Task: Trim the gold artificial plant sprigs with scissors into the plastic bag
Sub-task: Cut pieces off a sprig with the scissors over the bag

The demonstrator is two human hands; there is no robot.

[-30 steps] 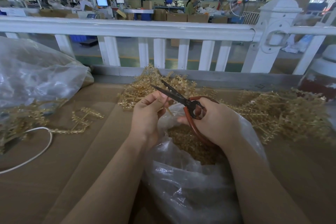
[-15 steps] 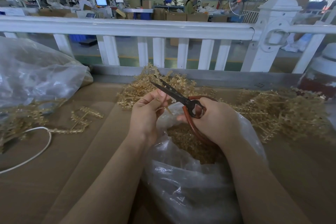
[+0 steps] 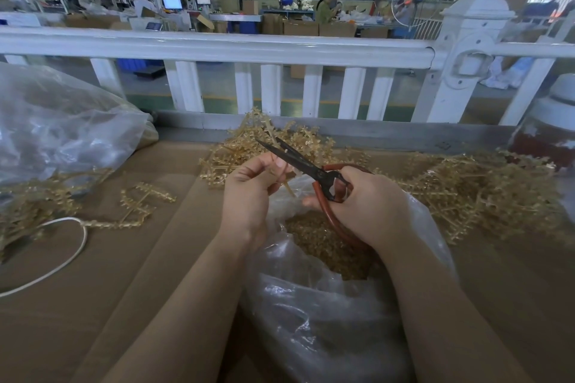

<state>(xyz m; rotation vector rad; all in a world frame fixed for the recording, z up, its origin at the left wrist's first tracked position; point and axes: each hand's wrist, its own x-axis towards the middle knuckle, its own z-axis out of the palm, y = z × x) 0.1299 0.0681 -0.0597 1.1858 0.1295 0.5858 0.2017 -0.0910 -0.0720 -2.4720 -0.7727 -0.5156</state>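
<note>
My left hand (image 3: 250,188) pinches a short gold sprig (image 3: 287,186) over the open clear plastic bag (image 3: 326,314). My right hand (image 3: 370,205) grips the red-handled scissors (image 3: 298,163), whose dark blades are slightly apart and point up-left, next to my left fingertips. Cut gold bits (image 3: 323,246) fill the bag below both hands. Heaps of untrimmed gold sprigs lie behind the hands (image 3: 273,143) and to the right (image 3: 473,193).
A big clear bag (image 3: 62,127) lies at the left with gold sprigs (image 3: 137,205) under and beside it, and a white cable (image 3: 62,261). A white railing (image 3: 217,47) bounds the brown cardboard-covered table (image 3: 124,289). A red-and-white container (image 3: 550,134) stands far right.
The scissors and both hands have shifted slightly; the blades have narrowed a little near my left fingertips. The sprig stays pinched in my left hand.
</note>
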